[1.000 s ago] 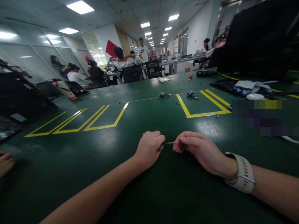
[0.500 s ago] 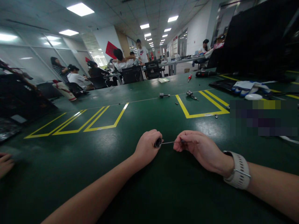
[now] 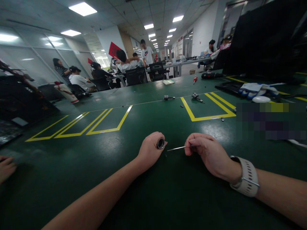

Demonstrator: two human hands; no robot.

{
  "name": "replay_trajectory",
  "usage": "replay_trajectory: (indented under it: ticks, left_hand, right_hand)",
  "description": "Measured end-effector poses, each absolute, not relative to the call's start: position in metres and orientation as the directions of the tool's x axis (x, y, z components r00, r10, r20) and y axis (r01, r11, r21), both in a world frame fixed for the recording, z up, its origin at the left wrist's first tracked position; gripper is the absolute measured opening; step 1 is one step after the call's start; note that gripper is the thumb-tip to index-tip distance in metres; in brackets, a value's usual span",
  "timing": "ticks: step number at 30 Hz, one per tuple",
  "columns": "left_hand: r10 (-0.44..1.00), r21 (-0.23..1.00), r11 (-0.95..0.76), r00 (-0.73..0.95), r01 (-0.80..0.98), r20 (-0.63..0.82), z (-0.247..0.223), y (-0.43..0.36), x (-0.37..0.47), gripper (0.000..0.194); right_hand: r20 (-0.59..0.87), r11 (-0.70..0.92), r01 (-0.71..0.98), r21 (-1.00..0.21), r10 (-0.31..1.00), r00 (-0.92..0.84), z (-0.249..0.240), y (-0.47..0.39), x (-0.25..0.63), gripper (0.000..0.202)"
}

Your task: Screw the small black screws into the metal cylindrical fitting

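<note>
Apparently midway through the work, the left hand (image 3: pixel 150 149) curls around a metal tube (image 3: pixel 160 143), its open end showing, while the right hand (image 3: pixel 208 150) pinches a thin rod (image 3: pixel 176 148), tip apart from the tube. A dark speck (image 3: pixel 165 155) lies between the hands, nearer the left; what remains inside cannot be told. Green table (image 3: pixel 168 191) surrounds both hands, its far edge well beyond them, leaving sideways room.
</note>
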State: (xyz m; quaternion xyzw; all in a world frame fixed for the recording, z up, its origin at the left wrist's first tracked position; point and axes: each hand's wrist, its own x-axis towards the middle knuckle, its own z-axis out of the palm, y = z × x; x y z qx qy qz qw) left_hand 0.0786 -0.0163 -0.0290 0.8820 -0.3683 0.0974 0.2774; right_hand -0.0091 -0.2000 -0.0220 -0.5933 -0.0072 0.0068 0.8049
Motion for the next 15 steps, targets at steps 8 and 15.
replay_trajectory:
  ticks: [8,15]
  left_hand:
    - [-0.559,0.501,-0.532,0.728,-0.682,0.397,-0.0300,-0.0159,0.0788,0.013]
    - [-0.599,0.524,-0.472,0.694,-0.709,0.399,-0.0309,-0.0155,0.0805,0.015]
  right_hand:
    - [0.075,0.261,0.081,-0.962,-0.032,0.997,-0.0177,-0.2003,-0.0133,0.020]
    - [0.145,0.183,0.130,-0.974,0.067,0.987,-0.0186,-0.1945,-0.0184,0.016]
